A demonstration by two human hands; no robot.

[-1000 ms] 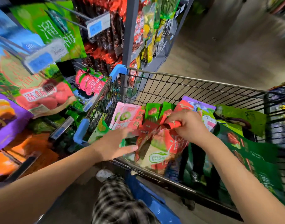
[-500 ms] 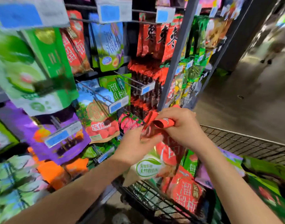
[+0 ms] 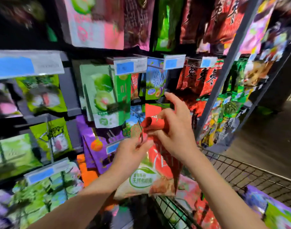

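I hold a red snack bag (image 3: 155, 171) with a white and green label up in front of a rack of hanging snack packets. My right hand (image 3: 172, 128) grips the bag's folded red top, index finger raised toward a bare metal hook (image 3: 159, 104). My left hand (image 3: 133, 152) pinches the bag's upper left edge just below. The bag's lower part hangs down over the wire cart (image 3: 232, 172).
Pegs carry green (image 3: 106, 95), purple (image 3: 95, 142) and red (image 3: 199, 76) packets with blue price tags (image 3: 125, 67). A grey upright post (image 3: 224, 68) stands right of my hands. The cart holds more packets (image 3: 271, 210). Open aisle floor lies far right.
Both hands lifted the red bag out of the cart and up to the pegs. My view swung up from the cart to the rack. My right index finger has lifted off.
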